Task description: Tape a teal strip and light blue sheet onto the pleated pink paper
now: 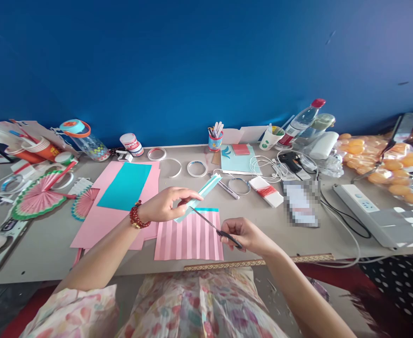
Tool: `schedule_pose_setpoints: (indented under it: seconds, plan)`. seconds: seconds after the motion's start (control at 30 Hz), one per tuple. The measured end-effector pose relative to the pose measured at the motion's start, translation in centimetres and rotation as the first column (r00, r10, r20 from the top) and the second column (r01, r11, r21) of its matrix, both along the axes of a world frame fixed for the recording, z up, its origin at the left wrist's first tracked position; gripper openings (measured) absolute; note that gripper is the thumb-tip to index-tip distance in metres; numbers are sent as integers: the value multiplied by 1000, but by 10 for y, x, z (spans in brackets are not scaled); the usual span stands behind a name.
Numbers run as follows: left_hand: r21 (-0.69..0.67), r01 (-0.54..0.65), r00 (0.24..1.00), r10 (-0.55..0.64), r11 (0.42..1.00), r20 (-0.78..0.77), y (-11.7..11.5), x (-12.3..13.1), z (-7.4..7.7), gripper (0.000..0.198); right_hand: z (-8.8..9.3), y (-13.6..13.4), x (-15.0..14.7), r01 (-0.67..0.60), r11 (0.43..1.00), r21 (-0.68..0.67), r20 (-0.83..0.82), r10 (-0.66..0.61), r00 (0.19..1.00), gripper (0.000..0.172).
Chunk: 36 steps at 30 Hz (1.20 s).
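Observation:
My left hand (169, 203), with a red bead bracelet at the wrist, pinches a narrow light-blue folded strip (208, 186) held slanting above the table. In my right hand (243, 233) are black-handled scissors (231, 238), their blades pointing up and left to the strip's lower part. Whether the blades are parted is hard to tell. Beneath lies a pleated pink sheet (188, 241) with a blue band along its top edge. Left of it, a teal sheet (125, 187) rests on larger pink sheets (104, 225).
Pink-green paper fans (39, 195) lie at the left, near a clear bottle (90, 143). Tape rolls (197, 168), a pen cup (215, 141) and a glue gun (293, 163) stand or lie farther back. A power strip (364, 211) is at the right; a patterned ruler (259, 263) lines the front edge.

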<state>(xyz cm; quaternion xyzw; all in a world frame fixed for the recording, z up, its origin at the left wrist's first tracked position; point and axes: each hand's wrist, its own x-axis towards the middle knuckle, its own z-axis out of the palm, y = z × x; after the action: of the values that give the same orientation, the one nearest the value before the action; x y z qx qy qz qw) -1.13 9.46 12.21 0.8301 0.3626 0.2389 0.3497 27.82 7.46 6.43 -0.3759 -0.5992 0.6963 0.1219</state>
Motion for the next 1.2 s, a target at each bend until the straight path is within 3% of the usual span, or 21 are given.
schedule_pose_setpoints:
  seconds: [0.27,0.67,0.83,0.93,1.03,1.1,1.2]
  plan:
    - [19,-18,1000,18,1000,7,5,1,-4,38,-7,5,0,0,998,65,9,0,1000,41]
    - [-21,-47,998,48,999,35,17,-1,-26,37,-14,10,-7,65,978,198,99,-86,991,39]
    - [-10,-104,993,105,994,52,18,-3,-29,39,-11,18,1,6,919,394,244,-111,963,27]
    - [18,-208,974,205,978,95,18,-6,-32,39,-8,27,10,-69,795,603,458,-273,846,21]
    - [47,-314,942,305,948,143,17,-7,-35,38,-9,33,15,-198,692,694,638,-464,614,18]
    - [78,-373,919,357,925,167,14,-5,-36,38,-10,35,15,-266,682,682,701,-505,504,19]
    - [129,-433,894,407,892,186,10,-1,-37,38,-11,34,10,-331,686,648,754,-513,411,23]
